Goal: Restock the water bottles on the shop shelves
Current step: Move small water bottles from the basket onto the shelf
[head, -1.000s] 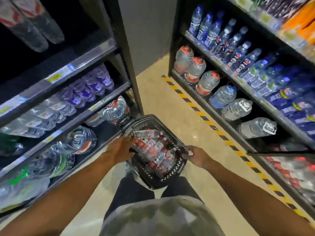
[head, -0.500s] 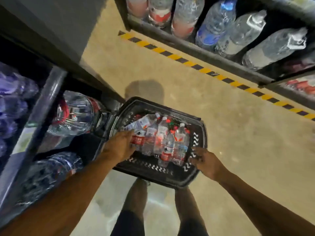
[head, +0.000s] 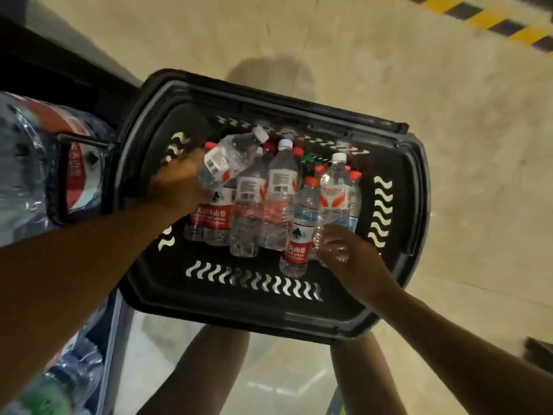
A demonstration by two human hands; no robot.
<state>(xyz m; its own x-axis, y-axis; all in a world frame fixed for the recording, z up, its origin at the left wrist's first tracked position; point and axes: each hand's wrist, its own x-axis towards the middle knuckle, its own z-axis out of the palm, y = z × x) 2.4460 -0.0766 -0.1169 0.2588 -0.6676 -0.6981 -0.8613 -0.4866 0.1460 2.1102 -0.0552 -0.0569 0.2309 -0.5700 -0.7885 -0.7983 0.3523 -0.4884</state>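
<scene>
A black plastic basket (head: 254,307) stands on the floor in front of my legs, holding several small water bottles with red and white caps. My left hand (head: 179,184) is inside it at the left and grips a tilted white-capped bottle (head: 227,160) lying across the others. My right hand (head: 347,256) is at the basket's right side, its fingers curled round the base of an upright white-capped bottle with a red and white label (head: 333,199). A red-capped bottle (head: 300,232) stands just left of that one.
A large water jug with a red label (head: 45,166) lies on the low shelf at the left, touching the basket's handle (head: 80,139). More bottles (head: 68,369) sit lower left. Beige floor spreads right, with yellow-black tape (head: 490,19) top right.
The view has dropped closer over the basket. My right hand moved from the basket's rim onto a bottle at the right. My left hand has closed on the tilted bottle.
</scene>
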